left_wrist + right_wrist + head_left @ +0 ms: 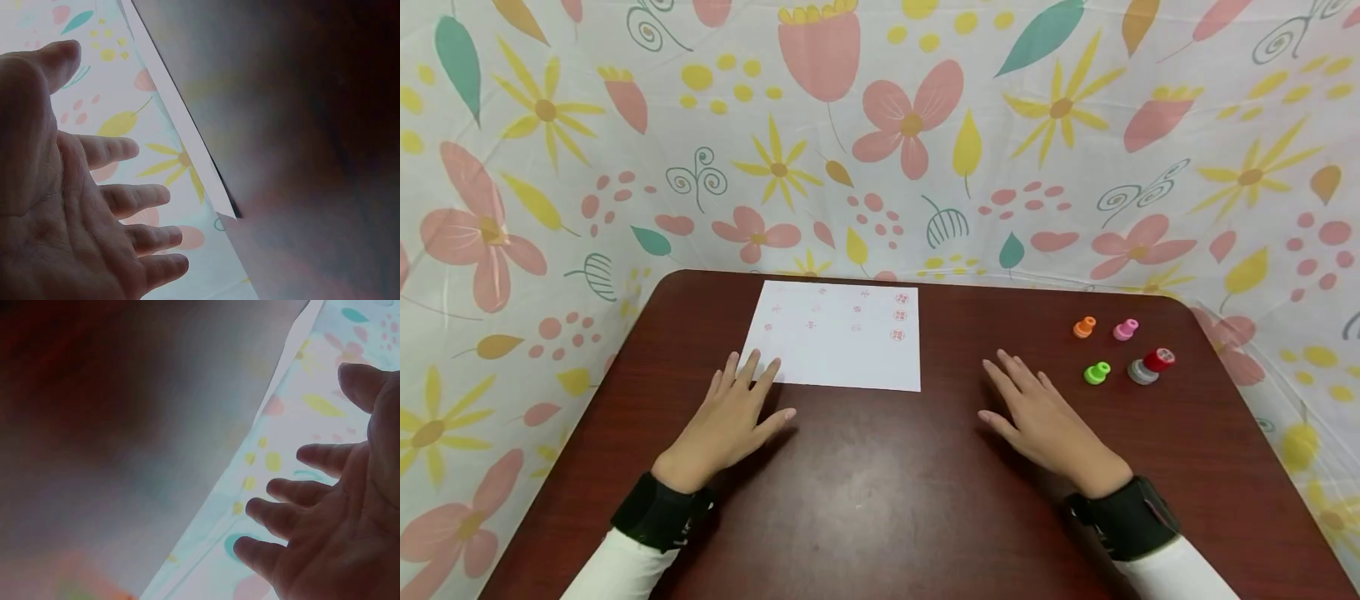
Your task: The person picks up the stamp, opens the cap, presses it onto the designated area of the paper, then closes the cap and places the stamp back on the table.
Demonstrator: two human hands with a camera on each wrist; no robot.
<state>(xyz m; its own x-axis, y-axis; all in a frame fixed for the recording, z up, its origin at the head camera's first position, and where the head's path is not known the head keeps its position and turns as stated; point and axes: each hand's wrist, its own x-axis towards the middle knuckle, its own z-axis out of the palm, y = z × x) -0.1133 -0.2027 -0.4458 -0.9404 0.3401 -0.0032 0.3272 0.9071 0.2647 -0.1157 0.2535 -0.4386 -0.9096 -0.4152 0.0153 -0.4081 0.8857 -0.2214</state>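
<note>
Both hands (pixel 726 425) (pixel 1052 427) held nothing, fingers straight. The paper (pixel 838 354), mid-frame, looked light and bendy, best held by an edge (pixel 850 386).

Open surface (pixel 865 475) is stretching between the left hand (pixel 727 423) and right hand (pixel 1051 421); a green piece (pixel 1097 373), orange piece (pixel 1084 327), pink piece (pixel 1125 330) and red-topped piece (pixel 1150 367) are obstructing far right.

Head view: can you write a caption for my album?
Left hand by a marked sheet, right hand near four stamp-like pieces on a brown table.
</note>
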